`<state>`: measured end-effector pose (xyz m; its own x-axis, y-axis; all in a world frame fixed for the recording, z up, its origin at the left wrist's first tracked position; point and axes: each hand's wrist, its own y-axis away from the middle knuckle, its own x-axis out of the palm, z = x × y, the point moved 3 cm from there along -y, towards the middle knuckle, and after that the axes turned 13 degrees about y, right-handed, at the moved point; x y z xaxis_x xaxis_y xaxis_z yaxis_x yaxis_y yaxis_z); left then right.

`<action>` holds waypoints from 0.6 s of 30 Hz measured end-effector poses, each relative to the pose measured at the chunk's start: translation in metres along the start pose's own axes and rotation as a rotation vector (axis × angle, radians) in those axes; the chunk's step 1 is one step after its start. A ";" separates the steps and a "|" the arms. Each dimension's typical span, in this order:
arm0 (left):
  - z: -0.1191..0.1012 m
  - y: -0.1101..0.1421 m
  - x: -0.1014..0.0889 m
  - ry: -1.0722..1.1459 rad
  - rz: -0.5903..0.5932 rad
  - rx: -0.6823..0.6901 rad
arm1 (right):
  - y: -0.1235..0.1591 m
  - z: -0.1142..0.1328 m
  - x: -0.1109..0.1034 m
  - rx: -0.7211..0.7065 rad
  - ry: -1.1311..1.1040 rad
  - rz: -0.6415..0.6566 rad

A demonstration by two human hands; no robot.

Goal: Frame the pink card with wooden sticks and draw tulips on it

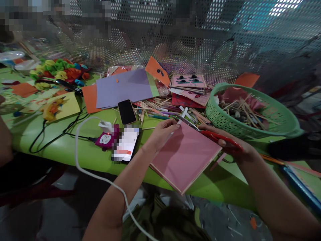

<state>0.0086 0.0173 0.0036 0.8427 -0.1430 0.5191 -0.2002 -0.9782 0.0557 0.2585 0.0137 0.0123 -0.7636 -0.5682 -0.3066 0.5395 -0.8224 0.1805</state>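
Across most of the scene, a cluttered green bench (67, 154). At the right, a green basket (220, 115) with sticks inside; toward the far side, left of centre, a purple sheet (125, 85). At the centre, tilted over the near edge of the bench, a pink panel (187, 152), with thin pale rods along both near edges. Better to brace it than to let it waver, and to turn the panel rather than twist the wrist. Near its right corner, the right hand (233, 142), grip curled round the handles of red scissors (220, 138). At the far left corner, the left hand (163, 132), grip closed to a pinch on the panel, thumb uppermost. Judging by this pose, probably trimming along the far edge. Blades along that edge, tips toward the left fingers; cannot tell their spread, nor any paper caught between. Worth keeping the pinch clear of the cutting line, taking short snips, and running the blades close alongside without biting into the pink face. Left of the left hand, a lit phone (127, 142) and, farther off, a dark phone (127, 112): best not to nudge either. Smallest, a pale strip (179, 123) by the left fingertips: hold taut for a clean cut.
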 end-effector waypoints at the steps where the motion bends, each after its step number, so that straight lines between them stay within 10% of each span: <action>1: 0.000 0.000 0.000 0.004 0.002 -0.002 | 0.000 0.001 0.000 0.002 0.007 0.002; 18: 0.000 0.000 0.000 0.039 -0.013 0.003 | -0.005 0.015 0.008 0.071 0.099 -0.041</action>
<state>0.0083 0.0169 0.0040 0.8250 -0.1242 0.5513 -0.1880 -0.9803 0.0604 0.2444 0.0132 0.0235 -0.7436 -0.5319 -0.4052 0.4798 -0.8465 0.2305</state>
